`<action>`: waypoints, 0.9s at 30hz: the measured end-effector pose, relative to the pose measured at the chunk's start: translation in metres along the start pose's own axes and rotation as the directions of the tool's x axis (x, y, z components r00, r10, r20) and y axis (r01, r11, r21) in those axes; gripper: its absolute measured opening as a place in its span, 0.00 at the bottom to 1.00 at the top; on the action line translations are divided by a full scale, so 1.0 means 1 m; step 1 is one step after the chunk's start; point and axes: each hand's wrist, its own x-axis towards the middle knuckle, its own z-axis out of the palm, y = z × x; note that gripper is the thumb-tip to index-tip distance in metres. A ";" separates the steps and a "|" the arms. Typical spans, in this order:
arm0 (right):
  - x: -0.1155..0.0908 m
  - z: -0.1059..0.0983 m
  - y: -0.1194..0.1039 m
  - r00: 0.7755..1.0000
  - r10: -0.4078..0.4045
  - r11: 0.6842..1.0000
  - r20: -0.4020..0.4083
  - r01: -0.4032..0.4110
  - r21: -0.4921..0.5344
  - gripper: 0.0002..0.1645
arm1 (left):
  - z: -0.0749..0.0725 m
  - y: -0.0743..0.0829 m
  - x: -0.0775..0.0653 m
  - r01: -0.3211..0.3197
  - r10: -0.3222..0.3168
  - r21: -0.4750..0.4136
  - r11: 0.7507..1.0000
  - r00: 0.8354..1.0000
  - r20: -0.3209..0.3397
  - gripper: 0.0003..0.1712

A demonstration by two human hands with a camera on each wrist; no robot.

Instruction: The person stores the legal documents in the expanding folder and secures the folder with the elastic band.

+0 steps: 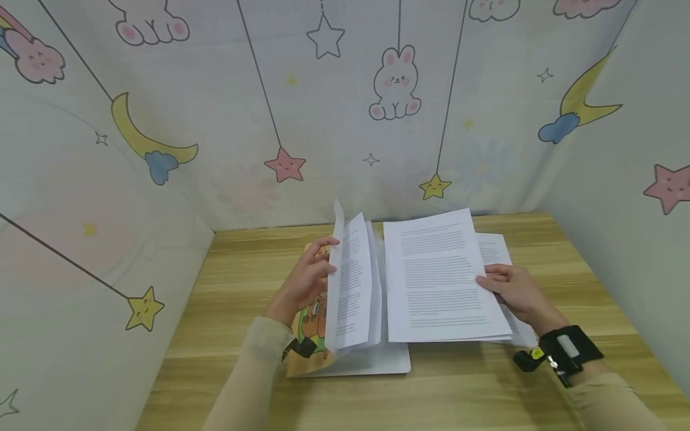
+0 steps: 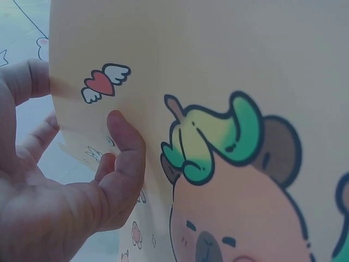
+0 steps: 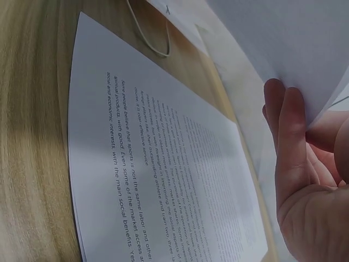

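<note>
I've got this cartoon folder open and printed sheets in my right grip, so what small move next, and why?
I'd probably slide the printed sheets left into the folder: your right grip has them by their right edge, their left edge faces the opening, and your left grip holds the cartoon cover open.

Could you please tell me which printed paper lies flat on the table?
The paper at far right in the head view, partly behind the sheets gripped by the right hand; those sheets and the pages in the folder are raised.
</note>
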 end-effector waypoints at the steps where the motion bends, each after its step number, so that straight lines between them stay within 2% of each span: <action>1: 0.000 0.000 0.001 1.000 0.000 1.000 0.001 0.000 0.005 0.40 | 0.000 0.000 0.000 0.000 0.000 0.000 1.000 1.000 0.000 0.31; 8: 0.000 0.003 0.002 1.000 0.016 1.000 0.006 -0.016 0.019 0.40 | 0.001 0.000 -0.001 -0.001 0.001 0.004 1.000 1.000 0.007 0.30; 15: -0.007 0.001 -0.003 1.000 -0.003 0.999 0.012 0.002 0.041 0.39 | 0.001 0.000 0.000 0.002 -0.002 0.004 1.000 1.000 0.003 0.32; 27: -0.006 0.001 -0.002 0.999 0.003 1.000 0.042 -0.003 0.014 0.41 | 0.003 0.001 0.001 -0.001 0.001 0.009 1.000 1.000 0.007 0.33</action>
